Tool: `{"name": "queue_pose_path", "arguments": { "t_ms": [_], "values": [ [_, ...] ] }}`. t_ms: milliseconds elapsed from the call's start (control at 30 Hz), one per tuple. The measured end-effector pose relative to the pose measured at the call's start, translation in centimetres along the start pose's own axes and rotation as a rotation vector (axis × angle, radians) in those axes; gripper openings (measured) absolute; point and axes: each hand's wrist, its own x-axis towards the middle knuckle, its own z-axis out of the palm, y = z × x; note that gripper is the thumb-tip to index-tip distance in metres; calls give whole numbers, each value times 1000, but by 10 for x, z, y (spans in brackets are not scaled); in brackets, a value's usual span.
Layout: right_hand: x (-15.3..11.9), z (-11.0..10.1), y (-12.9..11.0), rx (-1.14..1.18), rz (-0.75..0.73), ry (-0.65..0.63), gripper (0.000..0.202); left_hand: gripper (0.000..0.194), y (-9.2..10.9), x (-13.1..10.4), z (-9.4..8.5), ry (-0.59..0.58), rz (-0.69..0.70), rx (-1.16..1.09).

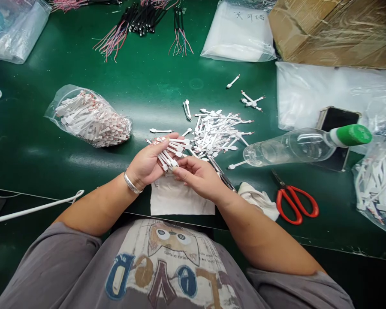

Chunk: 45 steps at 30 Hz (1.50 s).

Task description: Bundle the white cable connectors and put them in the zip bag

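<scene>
My left hand (149,162) is closed round a bunch of short white cables (167,158) with plug ends. Fingers of my right hand (199,176) pinch one white cable at the lower end of that bunch. Just beyond my hands lies a loose pile of the same white cables (215,133), with a few strays around it. Under my hands a white cloth (183,197) is spread at the table edge. Thin dark tools, perhaps tweezers (223,174), lie beside my right wrist, partly hidden by it.
A clear bag of white cables (91,118) sits left. Right are a bottle with a green cap (286,148), red-handled scissors (296,201), a crumpled cloth (257,199), a phone (339,120) and another cable bag (378,184). Black cables (141,19) and a carton (334,30) lie at the back.
</scene>
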Motion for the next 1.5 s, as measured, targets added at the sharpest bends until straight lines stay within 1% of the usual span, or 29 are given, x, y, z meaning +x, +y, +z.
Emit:
{"name": "queue_pose_path", "arguments": {
  "t_ms": [67, 200, 333, 600, 667, 767, 833, 900, 933, 967, 1000, 1067, 1100, 1167, 1233, 1367, 1500],
  "values": [
    [0, 1, 1, -25, -18, 0, 29, 24, 0, 0, 0, 1, 3, 14],
    [0, 1, -1, -23, -4, 6, 32, 24, 0, 0, 0, 8, 0, 49],
    [0, 0, -3, -2, 8, 13, 34, 25, 0, -1, 1, 21, -8, 37],
    [2, -1, 0, -56, -35, 25, 36, 24, 0, -2, 1, 15, -17, 22],
    [1, -3, -2, -40, -15, -8, 33, 25, 1, -1, 1, 16, -17, 17],
    [2, -10, -5, 45, 58, -53, 24, 25, 3, -1, 2, 37, -6, 16],
    [3, -17, -5, 114, 98, -1, 18, 25, 5, 0, 2, 45, 13, 15],
    [5, -22, -5, 151, 114, 103, 14, 25, 5, 1, 2, 47, 39, 13],
    [6, -23, -4, 160, 123, 137, 13, 25, 6, 1, 1, 49, 49, 13],
    [6, -24, -4, 163, 139, 143, 16, 24, 6, 2, 1, 53, 57, 14],
    [6, -23, -3, 161, 164, 119, 23, 24, 6, 3, 1, 54, 63, 16],
    [5, -19, -3, 141, 216, 15, 38, 24, 5, 3, 0, 50, 70, 18],
    [4, -17, -3, 125, 229, -41, 41, 24, 5, 4, -1, 47, 72, 18],
    [3, -10, -4, 102, 212, -111, 38, 24, 4, 3, -1, 47, 72, 16],
    [3, -5, -3, 106, 162, -140, 33, 24, 4, 3, -1, 54, 62, 13],
    [3, -1, -2, 120, 67, -153, 32, 26, 5, 1, 1, 57, 36, 11],
    [3, -2, -1, 110, 47, -168, 31, 26, 6, 0, 1, 52, 26, 14]
  ]
}}
